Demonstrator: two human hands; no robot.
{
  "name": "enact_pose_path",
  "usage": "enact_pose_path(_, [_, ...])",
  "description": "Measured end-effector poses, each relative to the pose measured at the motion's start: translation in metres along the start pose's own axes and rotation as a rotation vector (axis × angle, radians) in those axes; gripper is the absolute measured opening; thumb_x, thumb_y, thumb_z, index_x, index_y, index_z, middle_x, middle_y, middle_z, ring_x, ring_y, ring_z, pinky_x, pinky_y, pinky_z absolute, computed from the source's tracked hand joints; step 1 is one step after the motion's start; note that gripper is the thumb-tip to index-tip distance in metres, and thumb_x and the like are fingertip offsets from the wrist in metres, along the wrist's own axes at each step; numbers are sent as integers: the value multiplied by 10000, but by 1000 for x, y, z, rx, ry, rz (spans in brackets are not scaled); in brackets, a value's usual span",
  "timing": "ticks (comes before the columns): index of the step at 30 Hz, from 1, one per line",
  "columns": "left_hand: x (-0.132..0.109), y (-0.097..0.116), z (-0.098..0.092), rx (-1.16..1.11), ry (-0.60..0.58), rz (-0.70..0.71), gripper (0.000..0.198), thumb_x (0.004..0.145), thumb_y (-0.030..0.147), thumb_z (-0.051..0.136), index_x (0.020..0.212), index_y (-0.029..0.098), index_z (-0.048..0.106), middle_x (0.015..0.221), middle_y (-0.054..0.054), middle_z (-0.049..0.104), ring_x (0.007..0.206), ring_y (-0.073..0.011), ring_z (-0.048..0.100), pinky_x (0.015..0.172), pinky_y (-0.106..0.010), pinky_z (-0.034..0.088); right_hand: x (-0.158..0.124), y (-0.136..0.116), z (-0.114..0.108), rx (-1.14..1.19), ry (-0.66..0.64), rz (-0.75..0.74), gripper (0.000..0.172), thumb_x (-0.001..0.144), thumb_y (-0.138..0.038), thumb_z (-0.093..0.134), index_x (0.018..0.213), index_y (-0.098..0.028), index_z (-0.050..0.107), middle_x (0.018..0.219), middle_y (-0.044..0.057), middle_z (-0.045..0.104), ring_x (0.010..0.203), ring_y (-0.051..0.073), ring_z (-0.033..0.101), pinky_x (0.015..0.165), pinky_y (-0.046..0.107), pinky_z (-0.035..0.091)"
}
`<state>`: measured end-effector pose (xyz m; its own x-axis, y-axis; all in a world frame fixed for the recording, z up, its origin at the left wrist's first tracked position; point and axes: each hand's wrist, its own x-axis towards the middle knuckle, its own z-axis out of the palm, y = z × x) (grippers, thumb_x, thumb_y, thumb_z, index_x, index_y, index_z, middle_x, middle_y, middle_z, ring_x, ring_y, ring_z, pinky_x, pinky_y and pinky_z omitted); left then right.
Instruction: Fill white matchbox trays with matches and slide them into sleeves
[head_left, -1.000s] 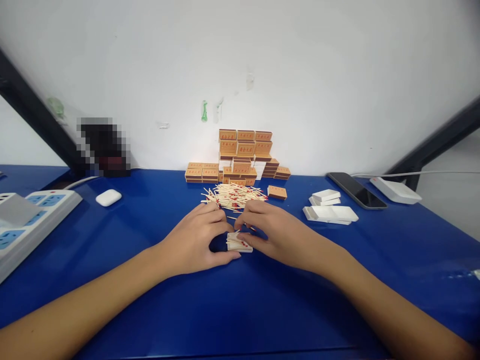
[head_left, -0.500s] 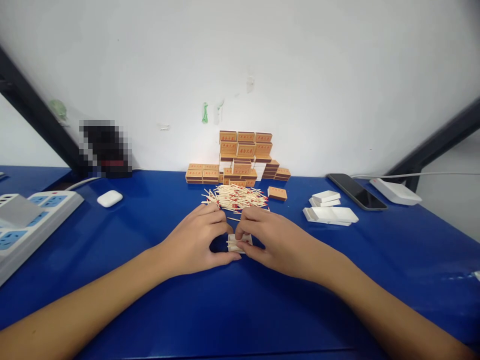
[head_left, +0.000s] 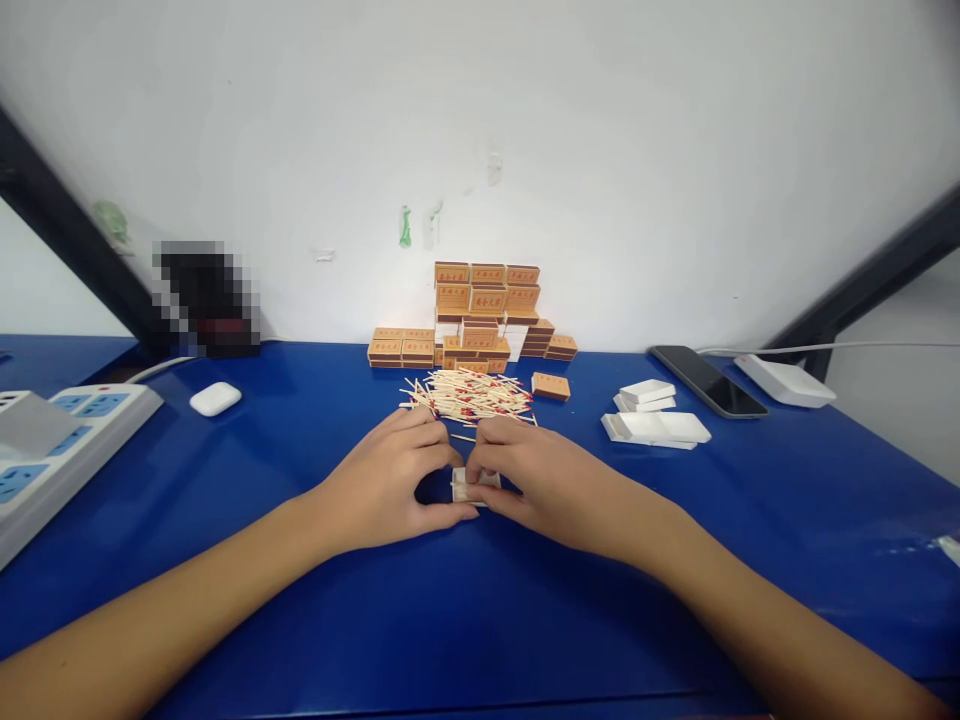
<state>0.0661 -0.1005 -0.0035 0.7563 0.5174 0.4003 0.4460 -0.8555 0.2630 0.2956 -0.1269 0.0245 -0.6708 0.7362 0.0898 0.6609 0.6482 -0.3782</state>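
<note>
A small white tray with a few matchsticks in it lies on the blue table. My left hand curves round the tray's left end, thumb at the near edge and fingers at the far side. Over the tray, the thumb and fingertips of my right hand are pinched together on matchsticks, partly hidden by the fingers. Just beyond both hands is a loose pile of red-tipped matches. One orange matchbox lies at the pile's right.
Stacked matchboxes stand against the wall. At the right are several white trays, a black phone and a white device with a cable. A power strip and a white case lie at the left.
My right thumb and fingertips have shifted slightly left over the tray. The whole view has moved a little, and my left hand stays round the tray.
</note>
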Motion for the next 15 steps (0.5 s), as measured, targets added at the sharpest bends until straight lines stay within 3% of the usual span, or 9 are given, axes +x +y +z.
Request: enact_pose_path(15, [-1,2,-1,41,-25,16,316,903,494,774,964,186,734,886,-40,658,919,-241,579,834,-397,438,2,1,3,96,16,15,59,945,-151,681,892,-173,689,967,50,654,865,174,609,761,307,485])
